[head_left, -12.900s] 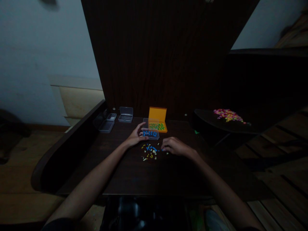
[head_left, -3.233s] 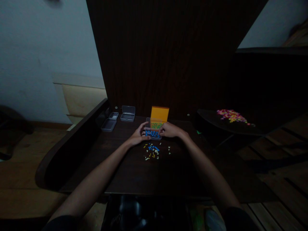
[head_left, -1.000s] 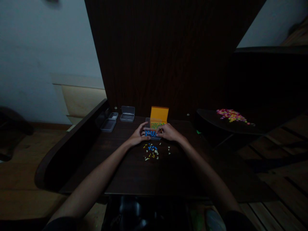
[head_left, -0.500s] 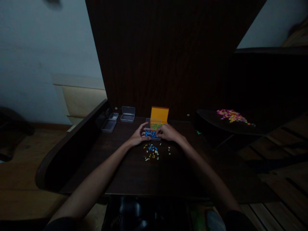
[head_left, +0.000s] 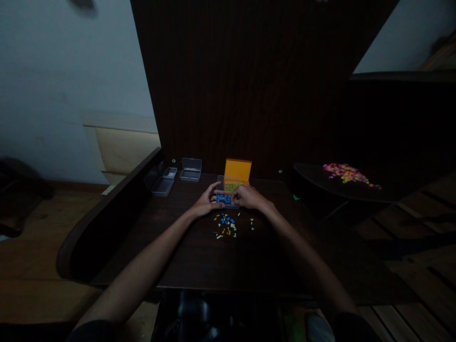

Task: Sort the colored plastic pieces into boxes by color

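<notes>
My left hand (head_left: 209, 199) grips the left side of a clear plastic box (head_left: 233, 206), thumb at its front and fingers behind. Small blue pieces (head_left: 223, 198), like toy bricks, lie inside it. At the box's right end is my right hand (head_left: 245, 196), its fingers pinched together over the blue pieces; whatever sits between the fingertips is hidden. Just behind stands an orange box (head_left: 238, 168) with its lid up, holding green and yellow pieces (head_left: 233, 187). In front of my hands, loose white, yellow and blue pieces (head_left: 227, 225) are scattered on the dark table (head_left: 199, 261).
Open clear boxes, one (head_left: 190, 175) at the back and another (head_left: 163, 186) by the raised left side panel (head_left: 107, 213), stand on the table. A pile of pink and yellow bits (head_left: 347, 173) lies on a dark shelf (head_left: 313, 175) to the right. A tall dark panel (head_left: 228, 95) closes the back.
The whole view has shifted slightly, so everything appears a little further right. Both hands stay at the clear box, with only slight finger movement by the right one.
</notes>
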{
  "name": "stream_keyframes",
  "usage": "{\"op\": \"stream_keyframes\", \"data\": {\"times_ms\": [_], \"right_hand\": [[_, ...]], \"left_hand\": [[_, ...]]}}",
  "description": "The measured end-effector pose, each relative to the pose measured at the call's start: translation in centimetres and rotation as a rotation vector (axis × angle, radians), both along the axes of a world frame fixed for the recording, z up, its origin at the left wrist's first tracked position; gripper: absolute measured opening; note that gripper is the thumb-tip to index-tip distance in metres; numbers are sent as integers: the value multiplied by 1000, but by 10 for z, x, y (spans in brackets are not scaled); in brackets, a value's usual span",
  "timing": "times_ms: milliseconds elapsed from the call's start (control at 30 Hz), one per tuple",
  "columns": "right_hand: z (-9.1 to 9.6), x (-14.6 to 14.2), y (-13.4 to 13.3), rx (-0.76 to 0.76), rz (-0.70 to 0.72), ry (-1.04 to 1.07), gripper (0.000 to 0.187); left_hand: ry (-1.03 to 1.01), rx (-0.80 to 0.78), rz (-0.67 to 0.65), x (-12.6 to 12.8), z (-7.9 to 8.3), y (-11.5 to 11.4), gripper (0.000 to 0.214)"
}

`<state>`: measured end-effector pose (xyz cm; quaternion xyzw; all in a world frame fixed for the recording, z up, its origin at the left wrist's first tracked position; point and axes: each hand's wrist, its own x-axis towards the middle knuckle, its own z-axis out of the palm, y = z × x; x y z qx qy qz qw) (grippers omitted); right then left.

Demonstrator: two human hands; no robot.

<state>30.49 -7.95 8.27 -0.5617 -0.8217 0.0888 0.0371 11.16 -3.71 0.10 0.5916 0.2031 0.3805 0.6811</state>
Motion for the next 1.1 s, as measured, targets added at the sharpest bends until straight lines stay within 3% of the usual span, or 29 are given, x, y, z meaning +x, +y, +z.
{"op": "stream_keyframes", "data": {"times_ms": [433,633,967,1100], "right_hand": [[4,11,-7,83,81,57,23],[5,7,-25,-95,223,114,19],[-23,1,-30,-134,267,28,20],[-24,0,-33,-139,230,61,15]], "left_hand": [[17,12,27,-1,-3,1,90],[-6,1,8,0,-2,1,91],[17,-3,32,-1,-2,1,91],[13,2,35,0,-3,1,91]]}}
